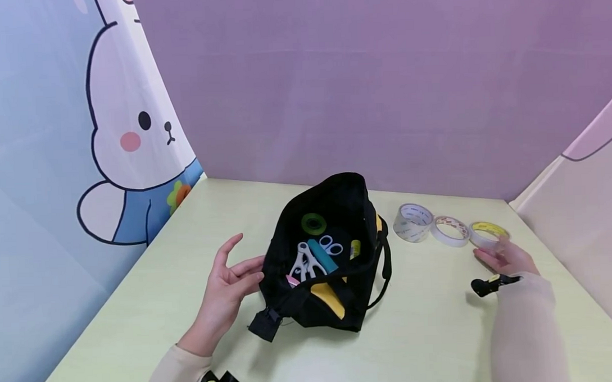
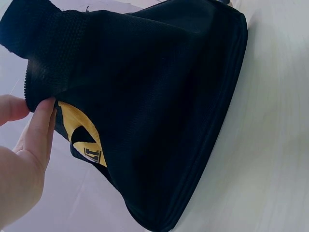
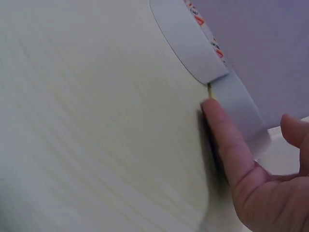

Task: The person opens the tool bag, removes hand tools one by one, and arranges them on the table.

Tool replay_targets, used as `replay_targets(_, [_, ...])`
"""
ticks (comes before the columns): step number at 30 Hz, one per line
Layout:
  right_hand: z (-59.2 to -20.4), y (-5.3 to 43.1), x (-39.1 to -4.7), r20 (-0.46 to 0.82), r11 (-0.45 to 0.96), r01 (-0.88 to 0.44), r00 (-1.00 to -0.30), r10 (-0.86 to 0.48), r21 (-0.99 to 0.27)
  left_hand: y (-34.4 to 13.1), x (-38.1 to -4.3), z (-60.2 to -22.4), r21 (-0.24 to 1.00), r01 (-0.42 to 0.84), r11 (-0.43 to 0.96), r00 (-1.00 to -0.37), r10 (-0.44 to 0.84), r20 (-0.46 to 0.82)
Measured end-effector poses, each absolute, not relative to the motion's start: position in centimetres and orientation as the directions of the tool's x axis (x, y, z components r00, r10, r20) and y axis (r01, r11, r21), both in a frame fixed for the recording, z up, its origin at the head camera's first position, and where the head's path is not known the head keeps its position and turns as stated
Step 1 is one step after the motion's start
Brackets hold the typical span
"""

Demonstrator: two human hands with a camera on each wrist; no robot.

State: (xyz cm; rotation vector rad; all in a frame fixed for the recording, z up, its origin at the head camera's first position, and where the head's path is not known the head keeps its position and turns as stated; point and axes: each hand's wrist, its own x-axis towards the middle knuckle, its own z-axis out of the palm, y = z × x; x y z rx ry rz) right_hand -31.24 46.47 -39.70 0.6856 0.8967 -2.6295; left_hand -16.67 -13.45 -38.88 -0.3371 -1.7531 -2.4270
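A black bag with yellow patches stands with its mouth open. Inside lie white-handled scissors, another white-handled tool, a teal stick-like item, a green ring-shaped roll and a small yellow item. My left hand touches the bag's left rim with straight fingertips, thumb spread upward. To the right, my right hand is at the near side of a tape roll with a yellow core. In the right wrist view the index finger lies straight beside the roll, thumb apart.
A white tape roll with red print inside lies left of the yellow-cored one, and a wide clear tape roll beyond that. A strap loops off the bag's right side. A purple wall closes the table's back.
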Motion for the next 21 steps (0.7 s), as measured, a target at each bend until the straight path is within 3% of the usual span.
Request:
replay_targets(7, [-39.0, 47.5, -31.7, -0.589, -0.673, 0.517, -0.795, -0.147, -0.529, -13.4, -16.8, -38.9, 0.918, 0.234, -0.32, -0.967, 0.025, 0.255])
replay_targets(12, [-38.5, 47.6, -31.9, -0.595, -0.564, 0.544, -0.796, -0.112, -0.621, -13.5, -16.7, -39.0, 0.92, 0.234, -0.315, -0.967, 0.02, 0.253])
replay_targets(21, [-37.9, 47.8, -31.5, -0.597, -0.509, 0.563, -0.794, -0.115, -0.651, -13.5, -16.7, -39.0, 0.914, 0.234, -0.332, -0.966, 0.026, 0.257])
